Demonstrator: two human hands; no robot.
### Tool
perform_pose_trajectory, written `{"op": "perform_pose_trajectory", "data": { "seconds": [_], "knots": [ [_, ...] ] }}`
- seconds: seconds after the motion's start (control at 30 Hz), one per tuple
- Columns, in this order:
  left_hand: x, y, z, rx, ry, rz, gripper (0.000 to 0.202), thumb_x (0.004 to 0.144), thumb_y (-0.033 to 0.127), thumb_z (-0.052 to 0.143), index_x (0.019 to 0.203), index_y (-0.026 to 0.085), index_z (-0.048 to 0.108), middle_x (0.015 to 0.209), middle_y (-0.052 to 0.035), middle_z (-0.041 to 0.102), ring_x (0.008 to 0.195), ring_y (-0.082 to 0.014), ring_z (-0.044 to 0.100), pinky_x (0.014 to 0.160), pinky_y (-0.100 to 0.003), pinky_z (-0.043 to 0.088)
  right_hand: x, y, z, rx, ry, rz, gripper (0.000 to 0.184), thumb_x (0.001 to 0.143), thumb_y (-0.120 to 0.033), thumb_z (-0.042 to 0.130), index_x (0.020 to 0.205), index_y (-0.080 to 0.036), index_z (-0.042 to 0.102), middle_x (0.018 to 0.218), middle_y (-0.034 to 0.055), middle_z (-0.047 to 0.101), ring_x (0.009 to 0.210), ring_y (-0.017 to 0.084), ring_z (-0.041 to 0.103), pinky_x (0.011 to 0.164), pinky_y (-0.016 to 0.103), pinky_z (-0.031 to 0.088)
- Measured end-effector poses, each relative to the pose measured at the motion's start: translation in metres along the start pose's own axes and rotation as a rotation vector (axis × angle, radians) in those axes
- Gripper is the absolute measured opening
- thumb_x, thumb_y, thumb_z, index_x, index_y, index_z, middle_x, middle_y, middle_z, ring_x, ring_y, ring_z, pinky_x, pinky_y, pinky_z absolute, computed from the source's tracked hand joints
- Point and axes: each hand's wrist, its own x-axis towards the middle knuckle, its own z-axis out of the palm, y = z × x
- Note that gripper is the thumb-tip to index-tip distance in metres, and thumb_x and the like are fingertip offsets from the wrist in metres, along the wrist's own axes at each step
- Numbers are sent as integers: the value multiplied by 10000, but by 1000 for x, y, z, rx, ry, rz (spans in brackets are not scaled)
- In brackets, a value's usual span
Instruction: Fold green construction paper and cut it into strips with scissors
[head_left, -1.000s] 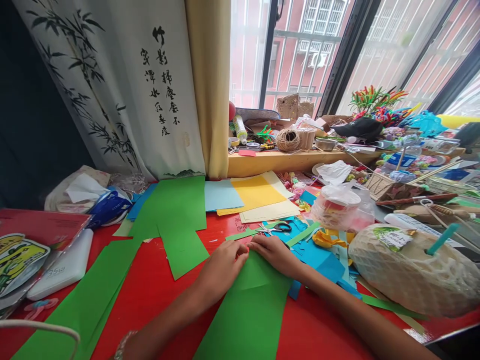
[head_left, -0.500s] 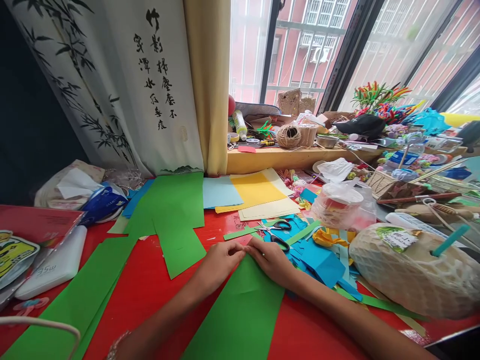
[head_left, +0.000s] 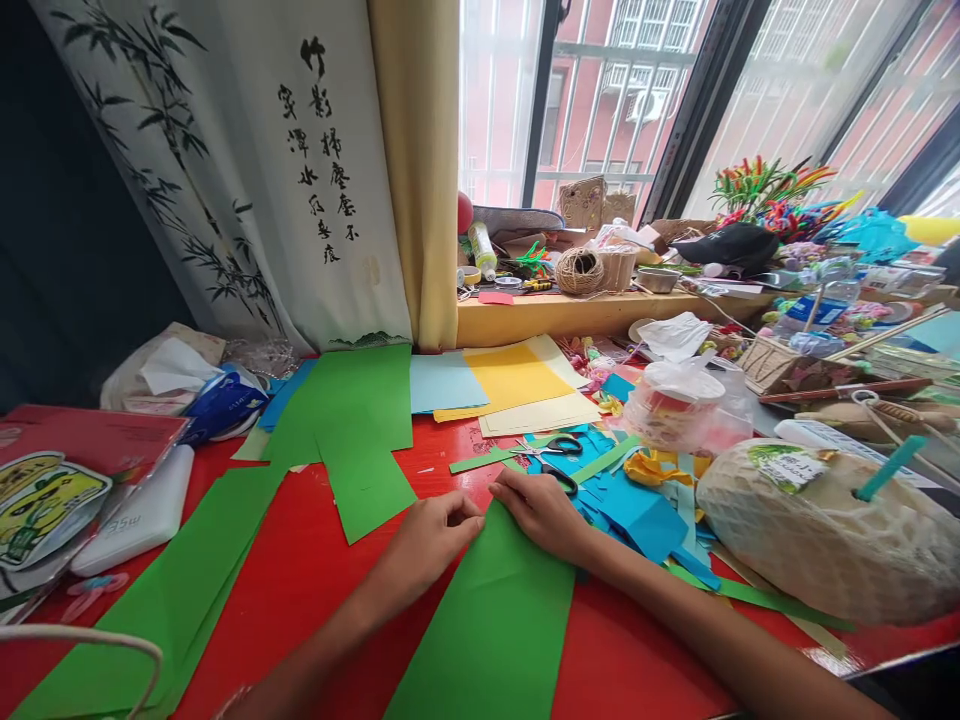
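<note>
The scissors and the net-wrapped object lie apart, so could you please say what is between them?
In the head view, blue paper scraps and a crumpled yellow piece lie between scissors and net-wrapped object.

A sheet [head_left: 491,620] lies toward the desk's [head_left: 300,570] near edge, the left hand [head_left: 431,535] left of its far end, the right hand [head_left: 541,515] over its right side. Beyond are scissors [head_left: 541,452] on scraps [head_left: 645,515], then paper [head_left: 517,378] along the far edge. A power bank [head_left: 142,505] lies toward the left edge, a coconut [head_left: 810,540] toward the right; behind, twine [head_left: 579,272] and a cap [head_left: 731,248] sit on a sill [head_left: 540,322].
</note>
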Motion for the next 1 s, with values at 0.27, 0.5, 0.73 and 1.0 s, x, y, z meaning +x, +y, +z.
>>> {"op": "perform_pose_trajectory", "data": {
  "seconds": [0.27, 0.5, 0.73, 1.0],
  "knots": [
    [-22, 7, -10, 142, 27, -53, 263, 783, 380, 457, 730, 164, 597, 705, -9, 615, 678, -162, 549, 598, -251, 384, 4, 0, -11, -13, 48, 27, 322, 917, -344, 348, 629, -204, 378, 537, -24, 417, 494, 114, 362, 507, 242, 236],
    [-43, 7, -35, 286, 37, -95, 277, 789, 412, 462, 741, 198, 630, 748, 0, 652, 716, -169, 568, 609, -233, 383, 11, 11, -23, -9, 136, 86, 319, 915, -344, 331, 627, -208, 348, 556, -15, 420, 516, 120, 355, 517, 245, 242],
    [-75, -12, -58, 367, 79, -218, 292, 766, 474, 489, 735, 224, 638, 770, 14, 673, 773, -185, 590, 653, -224, 400, 15, 25, -26, -40, 148, 119, 321, 908, -347, 336, 624, -204, 372, 554, -13, 421, 524, 123, 359, 524, 248, 240],
    [-94, -32, -46, 856, 73, -183, 291, 842, 310, 336, 789, 192, 597, 869, -77, 640, 821, -228, 580, 722, -332, 409, 16, 24, -19, -88, 17, 95, 303, 895, -338, 386, 628, -200, 429, 538, -9, 423, 509, 129, 372, 516, 253, 205]
  ]
}}
